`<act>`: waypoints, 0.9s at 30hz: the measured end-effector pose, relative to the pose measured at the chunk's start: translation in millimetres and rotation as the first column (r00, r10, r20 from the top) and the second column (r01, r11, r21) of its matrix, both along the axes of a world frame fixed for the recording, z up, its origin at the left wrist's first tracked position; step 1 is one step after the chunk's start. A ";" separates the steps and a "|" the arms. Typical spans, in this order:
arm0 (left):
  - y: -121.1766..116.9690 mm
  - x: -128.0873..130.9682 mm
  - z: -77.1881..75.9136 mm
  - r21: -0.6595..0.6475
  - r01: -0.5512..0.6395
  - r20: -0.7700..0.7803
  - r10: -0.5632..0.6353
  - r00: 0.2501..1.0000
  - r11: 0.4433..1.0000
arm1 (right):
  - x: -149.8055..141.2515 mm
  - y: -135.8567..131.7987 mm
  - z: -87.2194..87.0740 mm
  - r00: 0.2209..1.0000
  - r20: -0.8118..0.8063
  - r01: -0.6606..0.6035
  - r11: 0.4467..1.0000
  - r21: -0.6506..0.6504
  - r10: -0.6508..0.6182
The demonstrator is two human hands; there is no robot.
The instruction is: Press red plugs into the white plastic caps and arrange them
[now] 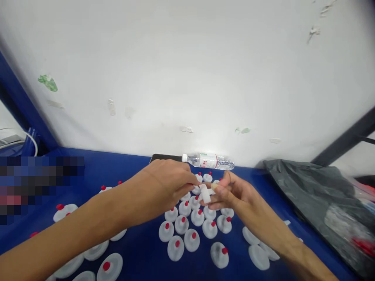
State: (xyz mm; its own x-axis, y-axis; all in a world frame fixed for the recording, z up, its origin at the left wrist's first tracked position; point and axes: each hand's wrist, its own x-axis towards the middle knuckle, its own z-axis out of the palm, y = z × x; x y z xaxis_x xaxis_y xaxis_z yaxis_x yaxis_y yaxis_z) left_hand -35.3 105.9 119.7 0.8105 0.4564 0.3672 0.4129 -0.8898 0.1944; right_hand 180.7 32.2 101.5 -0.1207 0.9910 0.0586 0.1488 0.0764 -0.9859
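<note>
My left hand (pixel 172 183) reaches in with its fingertips pinched at the upper edge of a small white plastic piece (pixel 205 195). From the other side, my right hand (pixel 233 191) grips that piece between thumb and fingers. It has a flat strip facing me and a short part sticking out to the right; its exact kind does not show. Below and behind both hands are several translucent white round discs (pixel 191 240) with red knobs on top. Part of that group is hidden by my fingers.
Larger white discs with red knobs (pixel 109 267) lie at the left under my forearm. Plain white discs (pixel 259 257) lie at the right. A plastic bottle (pixel 209 160) rests along the white wall, beside a dark flat object (pixel 165 157). A grey plastic bag (pixel 310 199) covers the right side.
</note>
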 end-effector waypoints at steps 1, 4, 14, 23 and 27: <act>0.5 -0.4 0.5 0.006 0.007 0.070 -0.008 0.998 1.000 | 2.3 1.6 -0.3 0.999 -0.050 -0.014 1.000 -0.011 0.013; -1.2 1.5 -1.3 0.027 0.053 0.254 -0.058 0.965 0.998 | 6.3 4.9 -2.2 0.989 -0.144 -0.030 0.999 -0.015 0.028; -5.4 9.0 -11.2 0.040 0.122 0.353 -0.128 0.927 0.992 | -4.7 5.2 -16.5 0.970 -0.240 -0.053 0.998 -0.023 0.046; -3.1 8.0 -11.9 0.051 0.111 0.297 -0.122 0.947 0.992 | -5.7 6.4 -29.6 0.988 0.010 0.154 0.977 0.150 -0.157; -1.2 6.3 -10.6 0.053 0.120 0.306 -0.131 0.943 0.991 | -4.9 1.5 -25.5 0.894 0.356 0.107 0.903 0.416 -0.270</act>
